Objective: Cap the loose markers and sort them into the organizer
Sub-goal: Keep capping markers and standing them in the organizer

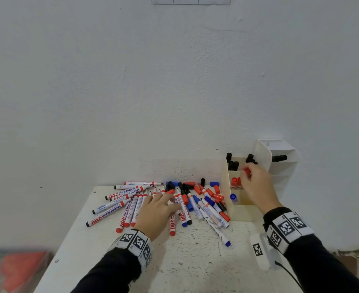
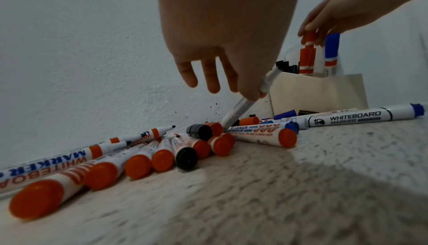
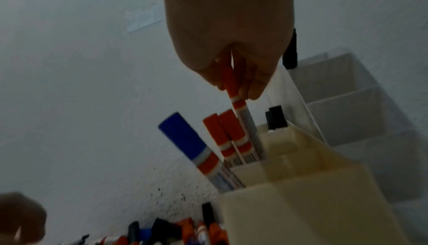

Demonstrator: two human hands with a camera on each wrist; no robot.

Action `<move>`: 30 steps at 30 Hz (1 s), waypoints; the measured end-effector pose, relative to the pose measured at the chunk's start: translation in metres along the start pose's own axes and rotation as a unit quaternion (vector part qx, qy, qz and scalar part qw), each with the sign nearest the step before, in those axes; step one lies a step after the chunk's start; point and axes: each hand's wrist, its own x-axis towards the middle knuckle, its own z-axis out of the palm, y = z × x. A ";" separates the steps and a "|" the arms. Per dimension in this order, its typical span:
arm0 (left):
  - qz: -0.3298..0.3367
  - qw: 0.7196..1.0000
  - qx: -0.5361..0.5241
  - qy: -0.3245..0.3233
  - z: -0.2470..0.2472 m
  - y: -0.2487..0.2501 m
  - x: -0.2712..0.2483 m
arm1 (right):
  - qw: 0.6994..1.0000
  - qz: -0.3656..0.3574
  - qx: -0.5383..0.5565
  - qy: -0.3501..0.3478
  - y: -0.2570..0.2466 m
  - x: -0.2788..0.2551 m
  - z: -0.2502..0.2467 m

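Many loose markers (image 1: 132,206) with red, blue and black ends lie heaped on the white table (image 1: 195,261), with loose caps (image 1: 215,189) beside them. My left hand (image 1: 156,212) is over the heap. In the left wrist view it (image 2: 245,88) pinches a white marker (image 2: 241,108) tilted up out of the pile. My right hand (image 1: 256,182) pinches a red-capped marker (image 3: 231,82) by the cap, its barrel down in the middle slot of the cream organizer (image 1: 226,187) beside two other red ones (image 3: 222,132). A blue marker (image 3: 185,139) stands in the front slot and black ones (image 3: 276,117) at the back.
A tiered white organizer (image 1: 280,166) stands behind the cream one, against the wall, with a black marker in it. A white device with a printed tag (image 1: 259,252) lies near the table's right edge. A blurred red object (image 1: 24,269) sits below the table's left edge.
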 end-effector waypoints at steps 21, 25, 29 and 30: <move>-0.205 0.905 -0.348 0.135 -0.016 0.017 -0.005 | 0.984 -0.063 0.083 -0.148 -0.066 -0.034 0.060; -0.234 0.922 -0.301 0.070 -0.007 0.009 -0.014 | 0.972 -0.009 0.009 -0.236 -0.049 -0.041 0.087; -0.243 0.921 -0.298 0.061 -0.001 0.008 -0.017 | 0.935 -0.026 -0.134 -0.327 -0.040 -0.037 0.106; -0.246 0.920 -0.299 0.053 0.000 0.008 -0.017 | 0.928 -0.029 -0.150 -0.341 -0.039 -0.035 0.108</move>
